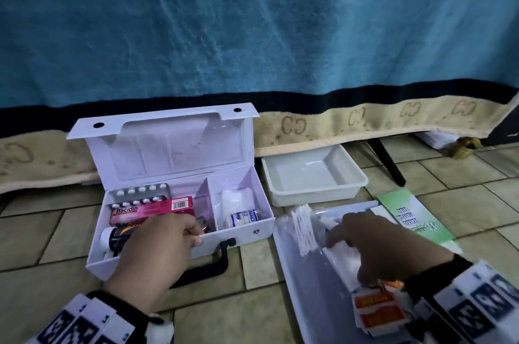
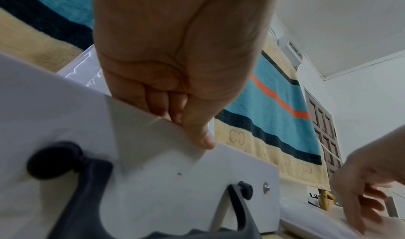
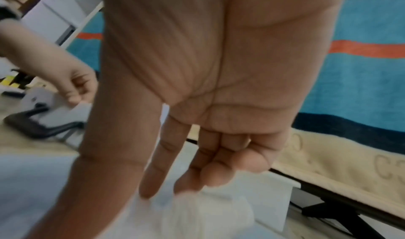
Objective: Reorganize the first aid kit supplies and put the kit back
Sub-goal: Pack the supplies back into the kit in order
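The white first aid kit [image 1: 247, 227] stands open on the tiled floor, lid upright. Its left compartment holds a blister pack [image 1: 140, 192], a pink Bacidin box [image 1: 153, 210] and a dark bottle [image 1: 118, 237]. A crepe bandage roll [image 1: 243, 218] and gauze lie in the right compartment. My left hand [image 1: 196, 234] grips the kit's front wall [image 2: 153, 182], thumb outside, fingers curled inside. My right hand [image 1: 332, 234] reaches down into a flat white tray [image 1: 297, 273], its straight fingertips [image 3: 149, 190] touching a white packet [image 3: 208, 213].
On the tray lie a bag of cotton swabs [image 1: 302, 228] and orange boxes [image 1: 376, 312]. A green leaflet [image 1: 412, 217] lies to its right, and a deeper empty white tray [image 1: 314, 172] behind it. A striped blanket [image 1: 252, 34] hangs at the back; a black leg [image 1: 387, 161] stands at the right.
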A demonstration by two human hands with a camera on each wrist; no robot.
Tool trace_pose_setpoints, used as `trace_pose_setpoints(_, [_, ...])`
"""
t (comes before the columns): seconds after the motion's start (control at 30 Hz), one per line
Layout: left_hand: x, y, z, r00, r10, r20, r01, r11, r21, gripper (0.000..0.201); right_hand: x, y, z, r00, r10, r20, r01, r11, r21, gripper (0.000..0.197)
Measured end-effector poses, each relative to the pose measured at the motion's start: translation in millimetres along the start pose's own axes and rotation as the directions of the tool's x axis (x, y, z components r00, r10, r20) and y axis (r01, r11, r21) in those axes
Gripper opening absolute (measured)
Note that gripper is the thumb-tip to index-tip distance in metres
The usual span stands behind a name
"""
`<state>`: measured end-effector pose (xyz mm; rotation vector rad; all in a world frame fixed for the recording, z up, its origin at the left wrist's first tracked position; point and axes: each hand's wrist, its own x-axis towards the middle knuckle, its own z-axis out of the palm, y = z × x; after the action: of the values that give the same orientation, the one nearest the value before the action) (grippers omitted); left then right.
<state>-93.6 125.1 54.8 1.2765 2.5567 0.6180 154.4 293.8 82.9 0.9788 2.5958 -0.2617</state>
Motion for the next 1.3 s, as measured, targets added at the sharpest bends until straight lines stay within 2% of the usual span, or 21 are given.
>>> trace_pose_setpoints(0.1, [-1,0,1,1.000,0.004,-0.002,-0.004,1.000,0.001,0.036,4,-3,10,0.999,-0.022,-0.042,0.017,0.995,-0.103,0.061])
trace_pose_setpoints(0.23, [1,-1,1,1.000,-0.004,-0.001,0.004,1.000,-0.003,0.035,7,-6,13,0.997,-0.053,-0.060,0.040,0.981,-0.187,0.049])
trace_pose_setpoints(0.3, [1,-1,1,1.000,0.000,-0.003,0.000,1.000,-0.002,0.035,10,-5,10,0.993,-0.088,-0.082,0.074,0.984,-0.160,0.043])
trace_pose_setpoints(0.37, [0,-1,1,1.000,-0.003,-0.011,0.003,1.000,0.000,0.035,15,-2,6,0.991,-0.100,-0.094,0.087,0.987,-0.132,0.048])
trace_pose_setpoints(0.43, [0,-1,1,1.000,-0.010,-0.008,0.010,1.000,0.000,0.034,19,2,2,0.992,-0.085,-0.088,0.076,0.992,-0.101,0.054])
trace_pose_setpoints(0.63, [0,0,-2,1.000,-0.004,-0.005,0.004,1.000,-0.004,0.026,21,2,-20,0.997,-0.008,-0.078,0.010,0.999,0.031,0.044])
trace_pose_setpoints(0.73, [-1,0,-2,1.000,-0.004,-0.004,0.004,1.000,-0.003,0.026,25,2,-32,0.999,-0.022,-0.044,0.025,0.997,0.071,0.037])
trace_pose_setpoints(0.83, [-2,1,-2,1.000,-0.005,0.002,0.005,1.000,-0.004,0.026,28,2,-41,0.997,-0.073,-0.019,0.075,0.991,0.110,0.038])
trace_pose_setpoints(0.93, [-2,1,-2,1.000,0.002,0.003,-0.002,1.000,0.001,0.026,25,-2,-53,0.992,-0.118,-0.044,0.125,0.965,0.231,0.037])
trace_pose_setpoints(1.0, [-2,1,-2,1.000,-0.002,0.005,0.002,1.000,0.002,0.024,21,-9,-65,0.987,-0.137,-0.088,0.159,0.922,0.354,0.039])
trace_pose_setpoints(1.07, [-1,0,-2,1.000,-0.004,0.016,0.004,1.000,0.006,0.025,20,-20,-76,0.974,-0.128,-0.188,0.204,0.858,0.472,0.041])
trace_pose_setpoints(1.1, [0,0,-2,1.000,-0.007,0.021,0.007,1.000,0.009,0.024,22,-26,-80,0.960,-0.091,-0.264,0.225,0.812,0.538,0.040])
trace_pose_setpoints(1.17, [0,2,-4,1.000,-0.015,0.021,0.015,1.000,0.011,0.013,30,-40,-85,0.921,0.035,-0.389,0.271,0.661,0.700,0.040])
trace_pose_setpoints(1.23, [0,2,-4,1.000,-0.021,0.019,0.020,1.000,0.013,0.004,43,-58,-85,0.881,0.168,-0.441,0.299,0.525,0.797,0.044])
trace_pose_setpoints(1.3, [0,1,-3,1.000,-0.017,0.022,0.017,1.000,0.012,0.007,56,-76,-78,0.863,0.248,-0.441,0.280,0.492,0.824,0.046])
